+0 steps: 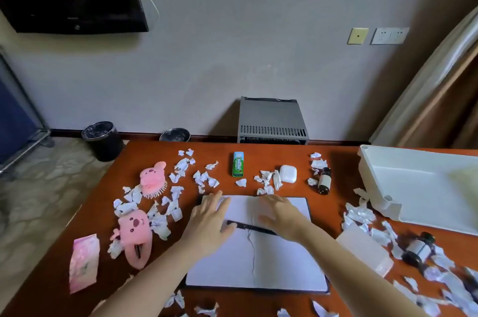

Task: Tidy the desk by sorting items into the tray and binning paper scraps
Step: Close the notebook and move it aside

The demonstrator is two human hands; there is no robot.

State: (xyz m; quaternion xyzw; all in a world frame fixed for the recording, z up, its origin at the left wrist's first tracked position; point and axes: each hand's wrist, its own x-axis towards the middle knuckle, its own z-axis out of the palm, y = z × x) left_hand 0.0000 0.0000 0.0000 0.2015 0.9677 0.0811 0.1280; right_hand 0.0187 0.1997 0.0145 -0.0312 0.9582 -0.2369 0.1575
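Observation:
An open notebook (258, 262) with blank pages lies in the middle of the orange desk (258, 158), a black pen (254, 227) across its spine. My left hand (207, 223) rests flat on the left page, fingers spread. My right hand (283, 215) lies palm down on the right page, over the pen's right end. A white tray (419, 184) sits at the desk's right. Crumpled white paper scraps (181, 169) are scattered all over the desk. Two dark bins (103, 139) (175, 134) stand on the floor beyond the far-left edge.
On the desk lie a pink hairbrush (152, 178), a pink plush clip (135, 233), a pink packet (84, 262), a green tube (238, 164), a white earbud case (288, 173), two small brown bottles (324, 180) (417, 249) and a translucent box (364, 249). A grey crate (271, 122) stands against the wall.

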